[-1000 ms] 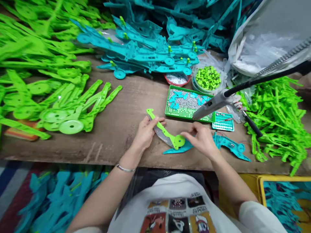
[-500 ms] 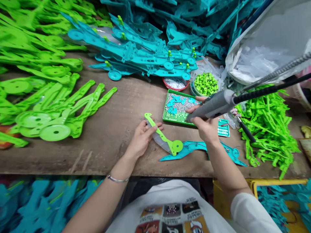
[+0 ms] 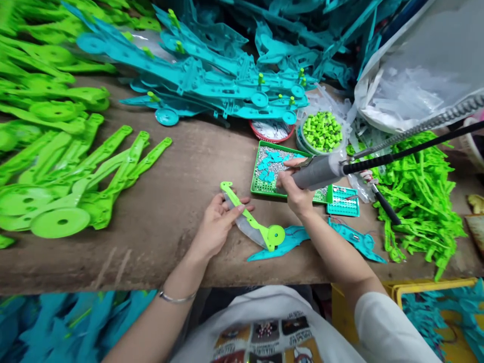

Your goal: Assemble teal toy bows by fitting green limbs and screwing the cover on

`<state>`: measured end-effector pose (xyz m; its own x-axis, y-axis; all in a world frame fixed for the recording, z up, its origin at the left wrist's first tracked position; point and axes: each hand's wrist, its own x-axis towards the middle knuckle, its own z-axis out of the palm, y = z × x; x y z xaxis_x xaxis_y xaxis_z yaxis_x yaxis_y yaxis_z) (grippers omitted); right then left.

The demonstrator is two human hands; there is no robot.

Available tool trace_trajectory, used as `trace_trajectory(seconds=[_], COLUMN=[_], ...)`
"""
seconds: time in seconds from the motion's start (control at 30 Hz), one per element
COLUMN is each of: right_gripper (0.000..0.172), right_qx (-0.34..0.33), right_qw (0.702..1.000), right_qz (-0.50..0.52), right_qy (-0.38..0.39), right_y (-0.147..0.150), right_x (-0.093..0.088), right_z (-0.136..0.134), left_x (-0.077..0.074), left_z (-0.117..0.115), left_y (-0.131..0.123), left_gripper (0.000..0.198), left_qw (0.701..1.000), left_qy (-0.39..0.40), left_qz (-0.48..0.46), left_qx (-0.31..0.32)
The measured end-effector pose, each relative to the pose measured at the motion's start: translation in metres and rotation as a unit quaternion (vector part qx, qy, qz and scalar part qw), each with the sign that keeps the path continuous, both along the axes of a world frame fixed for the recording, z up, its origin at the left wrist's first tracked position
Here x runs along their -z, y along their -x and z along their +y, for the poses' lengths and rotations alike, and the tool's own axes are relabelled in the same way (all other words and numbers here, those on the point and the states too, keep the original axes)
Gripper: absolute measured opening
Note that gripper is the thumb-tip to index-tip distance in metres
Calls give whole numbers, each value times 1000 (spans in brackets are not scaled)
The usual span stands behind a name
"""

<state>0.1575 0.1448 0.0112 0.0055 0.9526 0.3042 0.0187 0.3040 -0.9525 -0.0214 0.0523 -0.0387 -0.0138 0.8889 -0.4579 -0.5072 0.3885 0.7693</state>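
Note:
My left hand [image 3: 217, 219] pinches a curved part, a lime-green plastic arm with a round disc [image 3: 276, 235] at its lower end and a clear strip [image 3: 247, 229] along its side. Its disc end lies over a blue plastic part [image 3: 293, 236] on the table. My right hand [image 3: 296, 194] is wrapped round a grey electric screwdriver [image 3: 321, 171] hanging from a coiled spring and a black cable. The driver's tip is hidden by my fingers, over the green tray [image 3: 259, 189] of small metal screws and blue pieces.
Lime-green parts [image 3: 62, 222] pile up at left, blue parts [image 3: 215, 85] at the back. A tub of green pegs [image 3: 322, 131], a red basket [image 3: 260, 136] and a small blue tray [image 3: 344, 209] stand near the tray. More green pieces [image 3: 419, 201] lie at right, beneath a white bag [image 3: 365, 98].
My right hand and the screwdriver have moved left, relative to the green tray. The green arm stays in my left hand, a little lower in view. The whole view has shifted slightly.

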Motion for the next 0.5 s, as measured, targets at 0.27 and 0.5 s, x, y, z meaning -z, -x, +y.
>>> trace_trajectory(seconds=[0.27, 0.5], right_gripper=[21, 24], right_qx=[-7, -34], right_qw=[1000, 999], right_qz=[-16, -17], right_qy=[4, -6], right_y=[4, 5], right_x=[0, -2], right_z=[2, 4], left_x=[1, 1], left_z=[0, -1], left_y=[-2, -1], left_gripper=[64, 64], left_qw=[1000, 1000], left_qy=[3, -26], left_qz=[-8, 15], left_qx=[-11, -2])
